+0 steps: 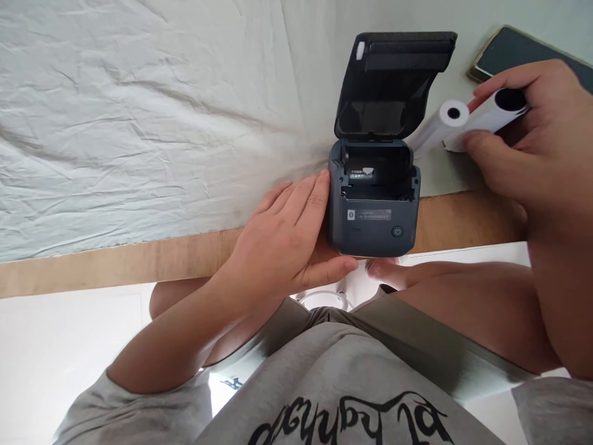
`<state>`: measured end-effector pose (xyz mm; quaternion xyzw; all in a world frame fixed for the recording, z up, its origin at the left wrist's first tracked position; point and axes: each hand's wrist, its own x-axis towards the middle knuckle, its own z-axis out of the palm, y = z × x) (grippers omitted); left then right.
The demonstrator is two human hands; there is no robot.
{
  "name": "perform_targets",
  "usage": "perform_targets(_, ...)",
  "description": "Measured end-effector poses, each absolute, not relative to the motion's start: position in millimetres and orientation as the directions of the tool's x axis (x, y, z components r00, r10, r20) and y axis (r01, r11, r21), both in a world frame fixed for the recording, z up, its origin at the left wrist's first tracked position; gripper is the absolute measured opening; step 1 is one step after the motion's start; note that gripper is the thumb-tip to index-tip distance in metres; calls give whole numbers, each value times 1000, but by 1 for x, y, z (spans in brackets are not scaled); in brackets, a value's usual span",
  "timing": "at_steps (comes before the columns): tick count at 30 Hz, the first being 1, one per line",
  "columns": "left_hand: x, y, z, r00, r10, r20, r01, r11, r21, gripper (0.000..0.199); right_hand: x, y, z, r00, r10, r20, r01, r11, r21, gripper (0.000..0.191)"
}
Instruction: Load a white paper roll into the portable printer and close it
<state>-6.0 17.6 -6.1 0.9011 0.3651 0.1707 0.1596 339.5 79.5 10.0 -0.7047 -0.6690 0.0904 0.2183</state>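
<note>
A small dark blue-grey portable printer (383, 224) sits at the table's front edge with its black lid (386, 80) raised and its paper bay showing. My left hand (282, 238) lies with stretched fingers against the printer's left side, the thumb pointing along its front edge. To the right of the printer, my right hand (523, 148) has thumb and fingers around a white paper roll (484, 117) with a wide dark opening at its end. Just left of that is a second, thinner white paper roll (438, 127) with a small black core.
A smartphone (532, 55) lies behind my right hand. A wrinkled pale cloth (162, 123) covers the table, leaving a strip of its wooden front edge (115, 253) bare. My legs and a white floor are below the edge.
</note>
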Motion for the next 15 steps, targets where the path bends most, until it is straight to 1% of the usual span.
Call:
perform_targets(2,-5,17,-6,670,716,195,609,-681,407,117,336,80,12,118,984,135,892,-46,-450,54)
perform_targets(4,-5,17,-7,668,720,186,616,-676,404,116,334,81,12,127,985,115,885,-60,-462,46)
perform_targets(7,-6,17,-7,672,719,177,616,-676,405,115,337,84,9,97,983,155,892,-17,-451,30)
perform_targets(9,-7,18,-7,675,714,186,607,-681,410,113,339,86,5,78,977,197,901,16,-434,26)
perform_targets(12,-7,18,-7,681,708,185,602,-686,408,112,341,87,3,104,972,211,919,-13,-393,31)
perform_targets(15,-7,18,-7,684,708,178,605,-686,404,110,343,87,5,135,977,166,936,-71,-344,41)
